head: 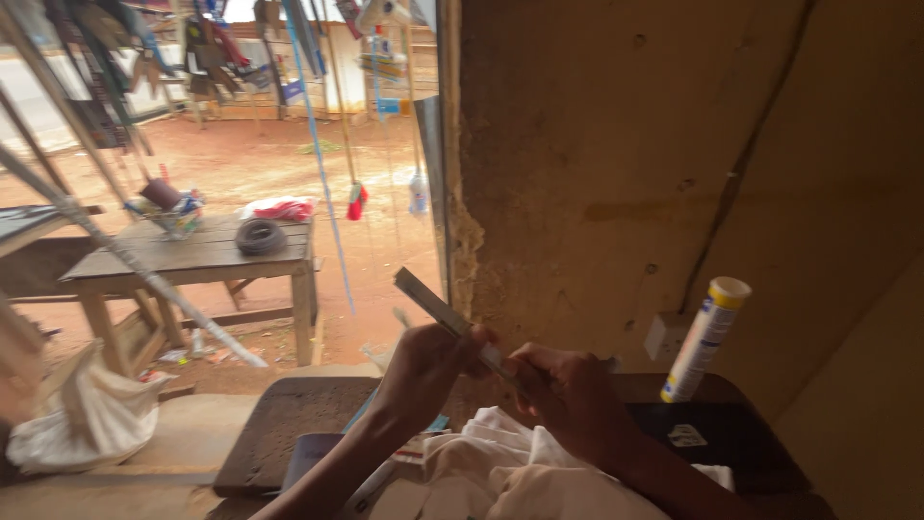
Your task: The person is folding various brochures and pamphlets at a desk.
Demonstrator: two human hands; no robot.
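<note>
Flat metal strip (445, 316), lower centre of frame: left hand (423, 371) closed round its middle, right hand (568, 395) closed on lower end. White cloth (500, 472) below; white tube with yellow cap (705, 339) at right.

One head-worn camera looks down and forward from close above the dark worktop (289, 424). It faces a mud wall (597, 173) (right) and an open yard with a wooden table (192, 258).

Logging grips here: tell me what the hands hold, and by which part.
Both hands hold one flat metal strip. The left hand grips near its middle, the right hand its lower end; the upper end sticks out free.
</note>
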